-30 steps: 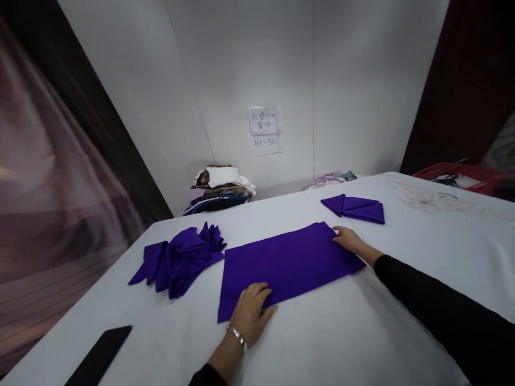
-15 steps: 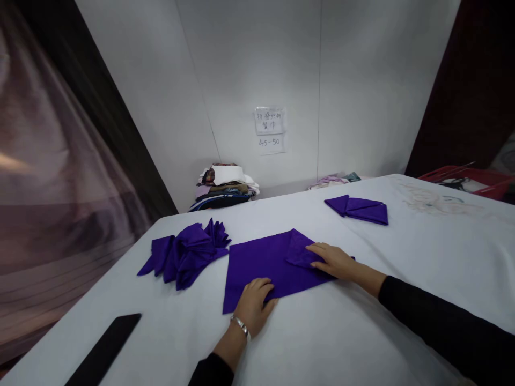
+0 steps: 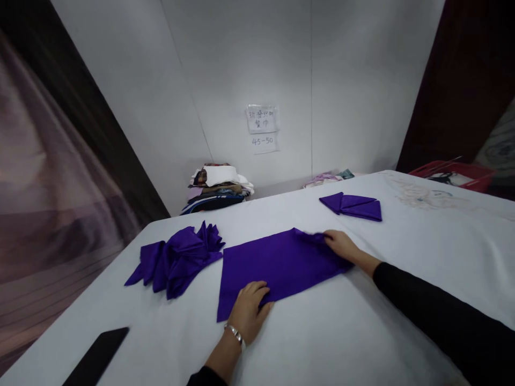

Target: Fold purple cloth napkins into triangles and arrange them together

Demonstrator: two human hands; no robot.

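A purple cloth napkin (image 3: 273,265) lies spread as a rectangle on the white-covered table in front of me. My left hand (image 3: 250,308) rests on its near edge, fingers lying over the cloth with the thumb apart; a silver bracelet circles that wrist. At the napkin's far right corner my right hand (image 3: 341,246) pinches the edge, which is slightly raised and wrinkled. To the left sits a pleated, crumpled bunch of purple cloth (image 3: 181,257). Farther back on the right lies a purple napkin folded into a flat pointed shape (image 3: 352,206).
A black flat object (image 3: 96,356) lies at the table's near left. Behind the far edge are a stack of folded clothes (image 3: 217,187) and a pinkish cloth (image 3: 322,179). A red basket (image 3: 475,174) stands at right. Paper signs (image 3: 263,127) hang on the wall.
My right hand has shifted right and back, turning the folded-over right corner of the napkin outward again. My left hand stays at the near edge. The view has shifted slightly.
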